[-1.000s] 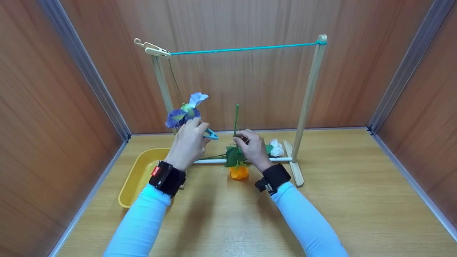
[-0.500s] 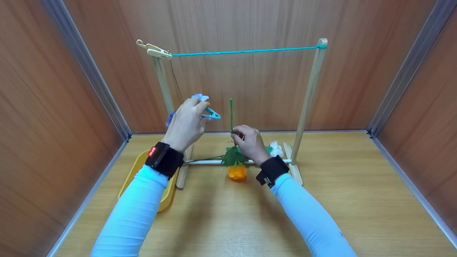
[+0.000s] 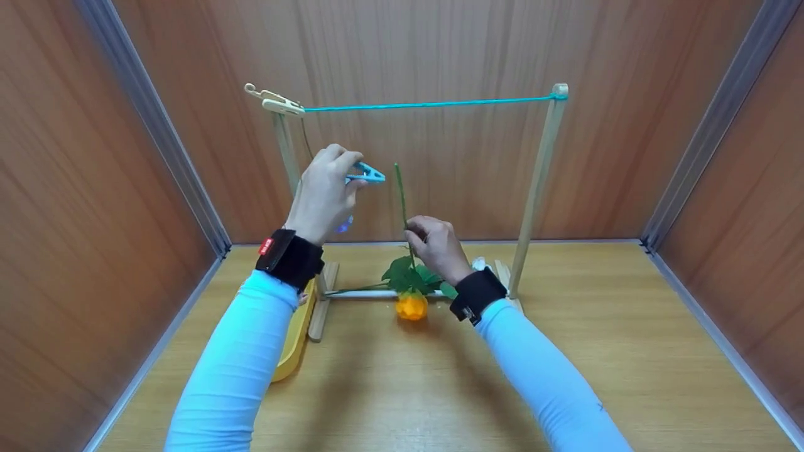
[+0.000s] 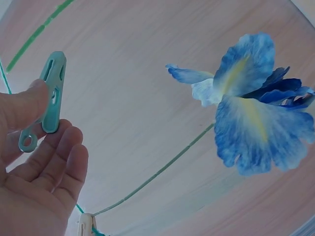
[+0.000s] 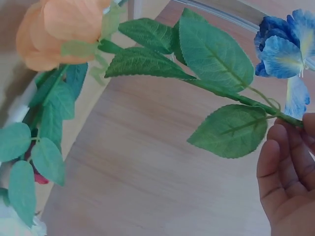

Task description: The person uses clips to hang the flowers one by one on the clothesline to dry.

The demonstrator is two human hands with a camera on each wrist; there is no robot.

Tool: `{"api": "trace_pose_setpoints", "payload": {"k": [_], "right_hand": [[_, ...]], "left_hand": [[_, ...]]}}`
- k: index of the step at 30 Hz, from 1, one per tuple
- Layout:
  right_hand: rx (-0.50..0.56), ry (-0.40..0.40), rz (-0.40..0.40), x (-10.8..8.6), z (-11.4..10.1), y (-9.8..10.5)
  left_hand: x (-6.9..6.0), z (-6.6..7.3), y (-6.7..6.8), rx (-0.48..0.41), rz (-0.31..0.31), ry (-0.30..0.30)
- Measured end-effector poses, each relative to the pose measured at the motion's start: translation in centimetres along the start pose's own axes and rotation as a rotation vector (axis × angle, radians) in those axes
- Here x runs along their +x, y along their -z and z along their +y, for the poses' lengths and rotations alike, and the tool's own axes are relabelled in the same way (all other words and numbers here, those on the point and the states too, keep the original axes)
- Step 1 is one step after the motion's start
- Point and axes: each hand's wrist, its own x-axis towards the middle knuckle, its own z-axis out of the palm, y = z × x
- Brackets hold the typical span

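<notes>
My left hand (image 3: 323, 194) pinches a light blue clothespin (image 3: 370, 174) between thumb and fingers, below the cord. My right hand (image 3: 436, 248) pinches the green stem (image 3: 401, 194) of an artificial orange flower (image 3: 411, 307). That flower hangs head down, its leaves (image 5: 216, 49) under my fingers, its bare stem end pointing up near the clothespin. A turquoise cord (image 3: 427, 105) runs between two wooden posts. At its left end a cream clothespin (image 3: 282, 105) holds the stem of a blue artificial flower (image 4: 256, 113), mostly hidden behind my left hand in the head view.
A yellow tray (image 3: 292, 351) stands at the left, partly covered by my left arm. Behind the orange flower a white bar (image 3: 361, 294) joins the feet of the posts. A white flower (image 3: 479, 263) lies near the right post (image 3: 537, 201). Wooden panels enclose the back and sides.
My left hand has risen with the blue clothespin, away from the blue flower and closer to the cord. My right hand has lifted the orange flower slightly, and its stem leans more to the left.
</notes>
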Motion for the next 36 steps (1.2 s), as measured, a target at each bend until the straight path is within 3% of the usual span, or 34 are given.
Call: {"api": "trace_pose_setpoints", "payload": {"k": [8,23,30,36], "right_hand": [[-0.012,0.015,0.025,1.3,0.1,0.4],[-0.020,0.004,0.046,3.9,0.4,0.7],[-0.032,0.023,0.078,5.0,0.4,1.4],[-0.053,0.048,0.109,6.0,0.2,2.3]], "left_hand": [[1.8,0.4,0.3,-0.021,0.077,0.003],[4.1,0.3,-0.6,-0.110,0.179,0.036],[5.2,0.7,-0.8,-0.173,0.286,0.027],[6.1,1.0,-0.3,-0.201,0.365,0.022]]}}
